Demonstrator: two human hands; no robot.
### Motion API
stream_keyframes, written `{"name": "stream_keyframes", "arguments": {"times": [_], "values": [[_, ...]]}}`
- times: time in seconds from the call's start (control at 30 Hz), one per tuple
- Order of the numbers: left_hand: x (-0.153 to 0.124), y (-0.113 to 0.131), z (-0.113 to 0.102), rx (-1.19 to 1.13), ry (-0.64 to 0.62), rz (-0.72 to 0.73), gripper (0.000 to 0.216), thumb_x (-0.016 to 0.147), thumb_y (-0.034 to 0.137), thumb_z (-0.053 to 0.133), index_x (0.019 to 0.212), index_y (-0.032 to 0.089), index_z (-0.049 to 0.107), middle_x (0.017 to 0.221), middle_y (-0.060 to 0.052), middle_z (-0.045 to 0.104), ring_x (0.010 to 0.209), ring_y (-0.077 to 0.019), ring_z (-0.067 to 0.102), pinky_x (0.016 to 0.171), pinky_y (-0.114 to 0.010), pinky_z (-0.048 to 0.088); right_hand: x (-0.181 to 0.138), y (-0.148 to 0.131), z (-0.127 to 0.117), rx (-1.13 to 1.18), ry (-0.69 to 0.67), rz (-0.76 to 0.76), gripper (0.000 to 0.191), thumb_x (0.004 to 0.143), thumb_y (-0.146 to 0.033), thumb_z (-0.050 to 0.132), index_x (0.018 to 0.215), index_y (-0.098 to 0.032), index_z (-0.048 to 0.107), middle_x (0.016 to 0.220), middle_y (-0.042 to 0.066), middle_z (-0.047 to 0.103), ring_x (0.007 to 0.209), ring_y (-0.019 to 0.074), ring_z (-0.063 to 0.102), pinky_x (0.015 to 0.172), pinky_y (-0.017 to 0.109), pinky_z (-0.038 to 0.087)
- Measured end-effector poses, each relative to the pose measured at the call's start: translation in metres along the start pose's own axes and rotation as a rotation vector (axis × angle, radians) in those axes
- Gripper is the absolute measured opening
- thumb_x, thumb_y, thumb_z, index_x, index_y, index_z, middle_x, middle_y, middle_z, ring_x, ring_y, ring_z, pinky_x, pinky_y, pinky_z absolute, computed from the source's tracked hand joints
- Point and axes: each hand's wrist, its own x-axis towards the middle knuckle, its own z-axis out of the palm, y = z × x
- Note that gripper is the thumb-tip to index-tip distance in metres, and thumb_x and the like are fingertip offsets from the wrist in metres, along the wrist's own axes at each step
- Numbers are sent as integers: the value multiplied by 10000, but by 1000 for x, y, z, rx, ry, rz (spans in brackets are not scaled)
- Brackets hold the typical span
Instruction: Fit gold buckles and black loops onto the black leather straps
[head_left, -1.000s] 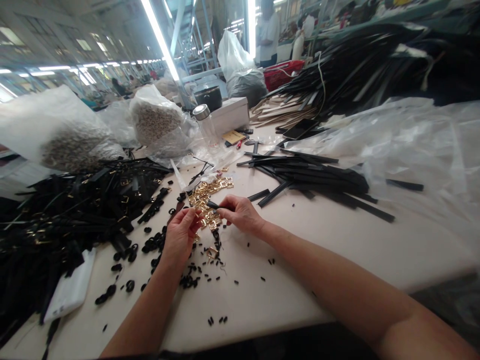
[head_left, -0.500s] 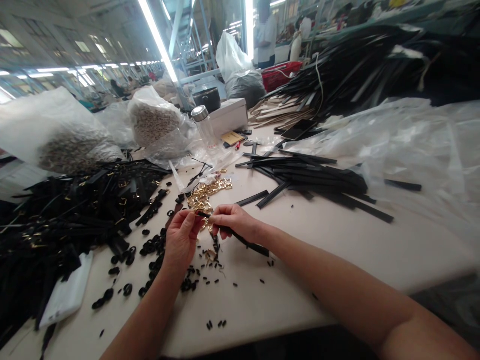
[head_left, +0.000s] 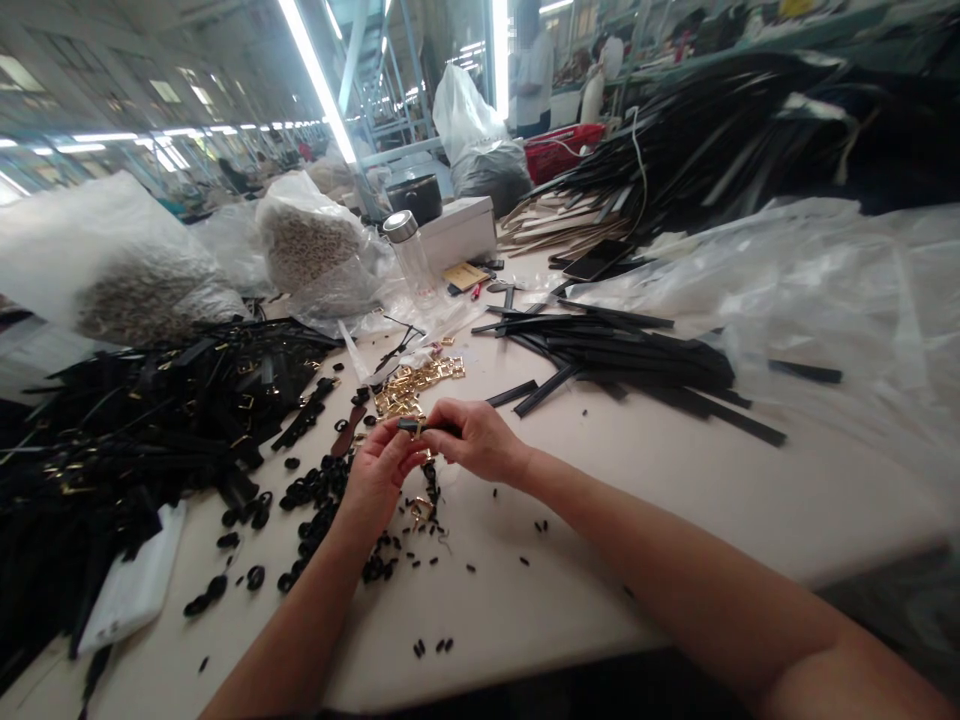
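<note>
Between my two hands, over the middle of the table, is a black strap [head_left: 409,426] with a gold buckle [head_left: 418,428] on it. My left hand [head_left: 381,467] pinches the strap's left end. The fingers of my right hand [head_left: 474,438] close round the strap just right of the buckle, and they hide part of it. Just behind the hands lies a heap of gold buckles [head_left: 405,390]. Black loops [head_left: 319,490] are scattered left of my left hand, and small black bits [head_left: 420,563] lie in front.
A tangle of buckled black straps [head_left: 150,410] covers the table's left side. Loose black strips [head_left: 630,350] lie at right, beside plastic sheeting [head_left: 825,290]. Behind stand a glass bottle [head_left: 409,255], a white box [head_left: 457,230] and bags of small parts [head_left: 307,240]. A person [head_left: 532,80] stands far back.
My left hand has moved slightly right, and the hands are closer together. The gold buckle now shows on the strap between them. The strap's tail no longer shows below my right wrist.
</note>
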Motion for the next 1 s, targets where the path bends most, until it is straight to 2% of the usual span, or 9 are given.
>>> {"name": "stream_keyframes", "arguments": {"times": [0.1,0.23,0.37,0.6,0.8,1.0], "values": [[0,-1,0,0,-15,-86,385,634,382,851,897,168,670,789,-29,742,695,-139,710,620,-202,558,0,1,-5,-395,86,-206,68,838,-210,635,781,-182,612,680,-13,620,606,102,512,577,217,328],[-1,1,1,-9,1,-79,402,599,356,873,897,170,678,780,-9,733,667,-109,687,643,-196,551,0,7,-5,-545,84,-339,70,874,-233,616,831,-181,634,769,13,669,679,119,556,604,220,325],[-3,4,3,51,-1,-17,326,611,286,864,861,171,689,832,6,717,696,-93,662,691,-205,541,-1,12,1,-558,80,-343,76,882,-262,620,866,-192,646,805,13,693,685,120,582,607,220,324],[-4,5,-2,224,1,48,285,644,269,838,877,178,700,734,14,688,594,-70,588,564,-170,455,-2,10,3,-535,66,-292,83,842,-268,660,878,-193,666,785,8,699,675,127,593,602,222,343],[-1,8,-7,105,25,21,248,630,256,842,829,184,715,756,5,705,623,-74,613,587,-161,485,1,5,-8,-390,-65,-241,136,833,-213,652,958,-176,692,887,37,722,777,145,631,684,228,409],[0,11,-12,-19,-22,-102,234,596,210,857,792,161,738,811,-14,725,686,-83,653,665,-162,543,2,7,-7,-303,-116,-186,146,811,-125,621,918,-174,708,770,-2,690,661,107,578,659,212,400]]}}
